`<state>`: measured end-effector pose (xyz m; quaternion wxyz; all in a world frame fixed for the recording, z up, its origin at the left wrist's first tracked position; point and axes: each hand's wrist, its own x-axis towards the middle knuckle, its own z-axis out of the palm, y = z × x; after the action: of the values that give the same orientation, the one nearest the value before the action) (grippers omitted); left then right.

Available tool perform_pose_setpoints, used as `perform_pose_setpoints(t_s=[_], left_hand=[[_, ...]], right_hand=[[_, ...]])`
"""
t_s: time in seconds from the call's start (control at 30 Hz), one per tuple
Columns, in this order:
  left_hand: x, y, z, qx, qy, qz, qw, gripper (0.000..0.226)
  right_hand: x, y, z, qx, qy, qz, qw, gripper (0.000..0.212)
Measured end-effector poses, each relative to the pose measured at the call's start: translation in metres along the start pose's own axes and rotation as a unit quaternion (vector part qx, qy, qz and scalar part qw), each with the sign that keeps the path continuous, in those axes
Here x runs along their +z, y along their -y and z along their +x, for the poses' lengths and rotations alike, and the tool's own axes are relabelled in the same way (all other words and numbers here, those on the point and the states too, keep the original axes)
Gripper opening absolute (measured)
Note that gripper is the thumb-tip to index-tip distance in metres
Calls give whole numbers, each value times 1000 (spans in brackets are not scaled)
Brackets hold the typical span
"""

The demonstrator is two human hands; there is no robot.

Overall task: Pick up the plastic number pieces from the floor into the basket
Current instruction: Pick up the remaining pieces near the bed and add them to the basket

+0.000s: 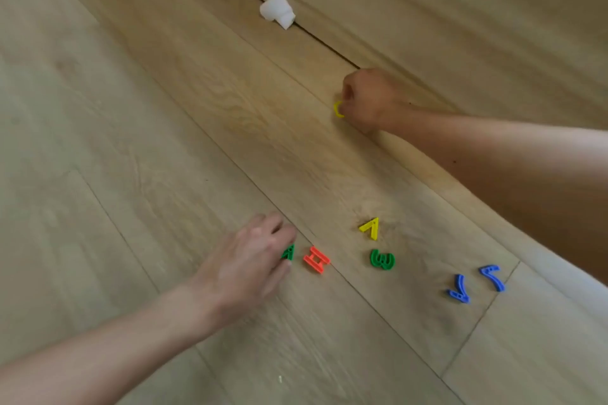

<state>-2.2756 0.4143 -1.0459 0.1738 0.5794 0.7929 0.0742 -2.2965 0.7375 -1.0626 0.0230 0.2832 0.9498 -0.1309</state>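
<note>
Left hand [250, 260] pinches a green piece [289, 252] on the floor [131, 141]. Right hand [368, 99] curls round a yellow curved piece [338, 109] at the floor's far edge. An orange piece [316, 260], yellow seven [370, 228], green three [382, 259] and two blue pieces [459, 289] wait. No basket shows; most work looks left.

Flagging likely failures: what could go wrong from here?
The right hand holds a yellow curved piece beside the dark floor gap; dropped, it might slip in. The left hand grips a green piece close to the orange piece, which could get knocked. No basket is in view.
</note>
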Motion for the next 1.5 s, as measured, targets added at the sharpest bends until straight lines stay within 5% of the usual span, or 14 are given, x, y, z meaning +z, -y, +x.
perform_pose_setpoints(t_s=[0.43, 0.6, 0.73, 0.9, 1.2, 1.5], left_hand=[[21, -13, 15, 23, 30, 28, 999, 19], [11, -18, 17, 10, -35, -120, 992, 25], [15, -30, 22, 61, -31, -178, 982, 29], [29, -33, 27, 126, -8, -85, 988, 21], [44, -23, 20, 196, -20, 32, 980, 5], [37, -22, 25, 135, -44, -84, 986, 12]], right_hand=[[17, 7, 0, -4, -32, -56, 998, 22], [-4, 9, -32, 1, -47, 120, 992, 12], [-17, 4, -134, -93, -25, 185, 978, 11], [9, -15, -239, -103, 44, 119, 986, 11], [36, -25, -260, -137, 23, 24, 990, 6], [42, -26, -263, -158, -17, -1, 987, 5]])
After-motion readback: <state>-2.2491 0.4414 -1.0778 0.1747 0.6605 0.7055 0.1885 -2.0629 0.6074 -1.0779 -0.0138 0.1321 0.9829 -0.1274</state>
